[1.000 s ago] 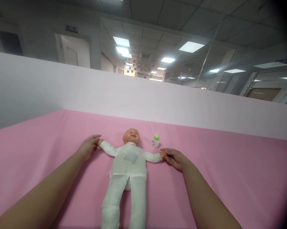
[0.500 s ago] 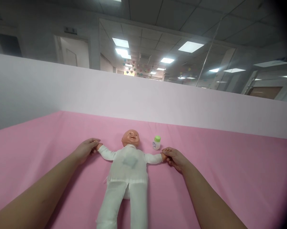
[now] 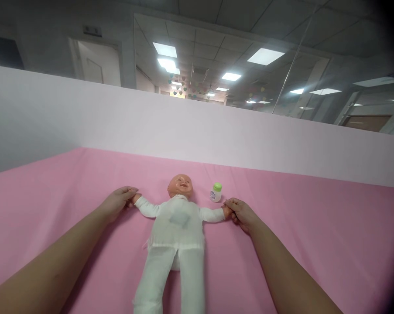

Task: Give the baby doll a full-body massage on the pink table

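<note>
A baby doll [image 3: 177,224] in a white cloth body lies face up, its arms stretched out to both sides. A grey-green patch shows on its chest, and its feet run out of the bottom of the view. My left hand [image 3: 120,203] is closed around the doll's hand on the left. On the other side, my right hand [image 3: 241,213] pinches the doll's other hand between thumb and fingers. Close beyond my right hand stands a small clear bottle [image 3: 215,195] with a green cap and a label.
Under the doll spreads a pink sheet [image 3: 298,226] with soft creases. A white padded wall [image 3: 197,131] rises along its far side. Behind that are a glass partition [image 3: 236,52], a door [image 3: 98,63] and lit ceiling panels.
The whole scene sits slightly higher in the view, as the camera has tipped a little. Both hands keep their hold on the doll's hands, with no clear movement of its arms.
</note>
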Available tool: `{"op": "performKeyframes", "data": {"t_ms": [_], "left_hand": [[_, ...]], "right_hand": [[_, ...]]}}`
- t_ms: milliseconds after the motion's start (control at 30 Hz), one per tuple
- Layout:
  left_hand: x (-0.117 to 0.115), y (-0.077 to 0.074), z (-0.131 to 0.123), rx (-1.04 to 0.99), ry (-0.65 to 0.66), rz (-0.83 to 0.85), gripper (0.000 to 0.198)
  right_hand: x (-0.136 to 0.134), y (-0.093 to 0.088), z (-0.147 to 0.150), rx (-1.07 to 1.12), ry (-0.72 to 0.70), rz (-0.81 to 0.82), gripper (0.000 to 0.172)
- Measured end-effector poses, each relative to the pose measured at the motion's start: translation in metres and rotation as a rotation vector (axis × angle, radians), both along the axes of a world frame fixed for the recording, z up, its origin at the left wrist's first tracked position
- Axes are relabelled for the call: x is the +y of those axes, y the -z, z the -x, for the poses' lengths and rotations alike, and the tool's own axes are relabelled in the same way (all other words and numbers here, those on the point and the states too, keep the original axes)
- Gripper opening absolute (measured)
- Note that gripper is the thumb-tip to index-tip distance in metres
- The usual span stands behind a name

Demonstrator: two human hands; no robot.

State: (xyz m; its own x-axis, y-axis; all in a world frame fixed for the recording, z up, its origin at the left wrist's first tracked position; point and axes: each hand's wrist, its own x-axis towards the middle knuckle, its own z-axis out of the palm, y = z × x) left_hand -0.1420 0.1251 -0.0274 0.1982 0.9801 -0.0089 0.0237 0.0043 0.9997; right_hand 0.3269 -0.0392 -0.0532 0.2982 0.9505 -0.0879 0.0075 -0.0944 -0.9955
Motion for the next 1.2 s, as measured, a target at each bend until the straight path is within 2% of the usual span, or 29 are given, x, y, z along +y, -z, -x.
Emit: {"op": "performKeyframes", "data": {"t_ms": [200, 300, 433, 600, 800, 967, 1200], "left_hand": [[0.002, 0.003, 0.002, -0.039, -0.019, 0.014, 0.056], [-0.001, 0.001, 0.001, -0.085, -0.032, 0.035, 0.059], [-0.003, -0.001, 0.001, -0.126, -0.034, 0.035, 0.062], [0.000, 0.002, 0.004, -0.076, 0.003, 0.013, 0.064], [0.005, 0.004, 0.002, 0.012, 0.006, -0.040, 0.044], [0.008, 0.006, 0.002, 0.051, -0.029, -0.062, 0.046], [0.006, 0.002, 0.001, 0.044, -0.039, 0.031, 0.052]], "right_hand": [[-0.002, 0.000, -0.003, 0.067, 0.016, 0.023, 0.031], [-0.004, 0.000, -0.007, 0.144, -0.045, 0.009, 0.031], [-0.008, -0.001, -0.010, 0.199, -0.126, -0.027, 0.038], [-0.009, -0.007, -0.003, 0.119, -0.091, -0.003, 0.038], [-0.005, -0.009, 0.005, -0.017, -0.047, 0.029, 0.038], [-0.001, -0.003, 0.001, -0.060, -0.069, 0.036, 0.041], [0.004, 0.007, -0.007, -0.034, -0.033, 0.042, 0.038]]}}
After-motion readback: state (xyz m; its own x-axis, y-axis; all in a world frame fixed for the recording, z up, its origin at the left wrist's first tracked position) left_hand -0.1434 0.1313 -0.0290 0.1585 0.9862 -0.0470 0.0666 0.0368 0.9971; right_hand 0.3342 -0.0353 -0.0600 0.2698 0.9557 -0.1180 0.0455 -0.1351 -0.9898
